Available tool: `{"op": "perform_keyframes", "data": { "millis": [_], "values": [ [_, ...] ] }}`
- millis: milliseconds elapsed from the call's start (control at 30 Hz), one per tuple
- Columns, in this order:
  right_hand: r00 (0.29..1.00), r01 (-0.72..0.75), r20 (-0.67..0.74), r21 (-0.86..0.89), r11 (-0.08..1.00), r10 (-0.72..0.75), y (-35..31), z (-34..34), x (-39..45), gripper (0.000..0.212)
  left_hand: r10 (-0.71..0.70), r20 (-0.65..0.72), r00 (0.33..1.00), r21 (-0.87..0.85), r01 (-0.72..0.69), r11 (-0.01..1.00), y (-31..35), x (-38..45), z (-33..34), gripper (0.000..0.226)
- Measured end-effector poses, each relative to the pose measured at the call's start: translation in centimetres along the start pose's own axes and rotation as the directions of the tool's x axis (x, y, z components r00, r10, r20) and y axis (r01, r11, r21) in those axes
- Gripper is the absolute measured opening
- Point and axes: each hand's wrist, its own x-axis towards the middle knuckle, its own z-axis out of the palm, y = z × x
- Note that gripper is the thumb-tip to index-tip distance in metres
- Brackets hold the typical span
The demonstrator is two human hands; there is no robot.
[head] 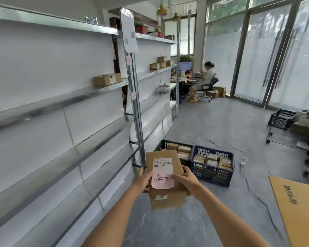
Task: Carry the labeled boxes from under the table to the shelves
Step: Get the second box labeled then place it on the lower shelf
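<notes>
I hold a stack of brown cardboard boxes (165, 196) in front of me at waist height. The top box carries a white shipping label and a pink slip with handwriting (162, 178). My left hand (141, 178) grips the stack's left side. My right hand (185, 179) grips the right side, thumb on the pink slip. Metal shelves (89, 91) run along my left. One labeled box (107, 79) lies on a middle shelf, and a few more boxes (159, 64) sit on the farther shelf unit.
Two dark crates (211, 172) full of parcels stand on the floor just past the boxes. A cable and power adapter (243, 161) lie on the floor to the right. A large flat cardboard (298, 207) is at right. A person sits at a far desk (203, 79). A crate on a cart (282, 118) stands far right.
</notes>
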Motion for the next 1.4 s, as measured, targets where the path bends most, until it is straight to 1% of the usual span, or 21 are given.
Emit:
{"op": "perform_keyframes", "data": {
  "millis": [67, 100, 233, 300, 367, 433, 500, 533, 600, 667, 700, 800, 867, 933, 1000, 1067, 1200, 1267, 1400],
  "values": [
    [0.997, -0.019, 0.075, 0.115, 0.993, 0.011, -0.3, -0.9, 2.2, 0.077, -0.017, 0.009, 1.000, -0.017, 0.017, 1.000, 0.6, 2.5, 0.5, 0.058],
    [0.994, -0.027, 0.105, 0.141, 0.990, 0.012, -0.5, -1.3, 3.4, 0.075, -0.023, 0.010, 1.000, -0.017, 0.023, 1.000, 0.9, 4.0, 0.6, 0.059],
    [0.986, -0.026, 0.164, 0.110, 0.994, 0.007, -2.2, -2.7, 9.0, 0.071, 0.012, 0.029, 0.999, 0.002, -0.012, 1.000, 2.5, 10.8, 0.9, 0.057],
    [0.988, -0.039, 0.150, 0.108, 0.993, 0.022, -3.2, -3.2, 12.2, 0.074, 0.033, 0.032, 0.999, 0.011, -0.033, 0.999, 3.6, 14.3, 0.8, 0.058],
    [0.993, -0.086, 0.096, 0.110, 0.990, 0.076, -4.4, -3.6, 15.6, 0.078, 0.024, 0.040, 0.999, -0.023, -0.023, 0.999, 4.9, 17.8, 0.2, 0.065],
    [0.990, -0.110, 0.093, 0.064, 0.992, 0.103, -5.8, -4.0, 18.7, 0.071, -0.005, 0.068, 0.998, -0.082, 0.011, 0.997, 6.2, 21.1, -0.5, 0.073],
    [0.988, -0.082, 0.132, 0.035, 0.996, 0.077, -7.1, -4.4, 21.6, 0.065, -0.007, 0.088, 0.996, -0.144, 0.020, 0.989, 7.4, 24.0, -1.2, 0.072],
    [0.986, -0.061, 0.155, 0.048, 0.997, 0.052, -7.7, -4.6, 23.0, 0.067, -0.004, 0.085, 0.996, -0.169, 0.019, 0.985, 8.0, 25.4, -1.6, 0.071],
    [0.978, -0.032, 0.206, 0.083, 0.996, 0.015, -8.4, -5.0, 25.4, 0.077, -0.013, 0.068, 0.998, -0.185, 0.025, 0.983, 8.8, 27.9, -2.2, 0.071],
    [0.963, -0.018, 0.268, 0.086, 0.996, -0.006, -8.7, -5.4, 27.4, 0.089, -0.035, 0.061, 0.998, -0.170, 0.045, 0.984, 9.0, 30.2, -2.7, 0.076],
    [0.953, -0.004, 0.302, 0.084, 0.996, -0.022, -8.7, -5.6, 28.6, 0.092, -0.047, 0.075, 0.996, -0.180, 0.060, 0.982, 9.2, 31.3, -2.9, 0.079],
    [0.926, 0.027, 0.371, 0.126, 0.992, -0.073, -9.1, -6.5, 32.0, 0.083, -0.077, 0.109, 0.991, -0.200, 0.098, 0.975, 9.6, 34.9, -3.4, 0.086],
    [0.927, 0.040, 0.364, 0.138, 0.990, -0.088, -9.2, -7.1, 34.6, 0.081, -0.094, 0.111, 0.989, -0.189, 0.114, 0.975, 10.1, 37.0, -3.2, 0.090],
    [0.936, 0.050, 0.340, 0.135, 0.990, -0.093, -9.2, -7.7, 37.4, 0.081, -0.098, 0.101, 0.990, -0.232, 0.120, 0.965, 10.7, 39.0, -2.7, 0.091],
    [0.950, 0.064, 0.297, 0.124, 0.990, -0.098, -9.3, -8.5, 40.4, 0.076, -0.103, 0.066, 0.993, -0.250, 0.116, 0.961, 11.5, 40.9, -2.1, 0.092],
    [0.966, 0.067, 0.245, 0.094, 0.993, -0.089, -9.5, -9.4, 43.5, 0.062, -0.105, 0.006, 0.994, -0.225, 0.104, 0.969, 12.3, 43.0, -1.3, 0.090],
    [0.975, 0.089, 0.194, 0.115, 0.989, -0.110, -10.6, -11.0, 49.1, 0.036, -0.086, -0.133, 0.987, -0.214, 0.056, 0.975, 13.5, 47.5, 0.1, 0.087],
    [0.979, 0.095, 0.169, 0.108, 0.990, -0.113, -11.3, -11.8, 51.8, 0.035, -0.089, -0.166, 0.982, -0.215, 0.052, 0.975, 14.2, 49.5, 0.6, 0.081],
    [0.985, 0.079, 0.146, 0.106, 0.991, -0.095, -12.5, -12.9, 57.2, 0.042, -0.070, -0.229, 0.971, -0.217, 0.020, 0.976, 15.8, 53.1, 1.2, 0.065]
  ]
}}
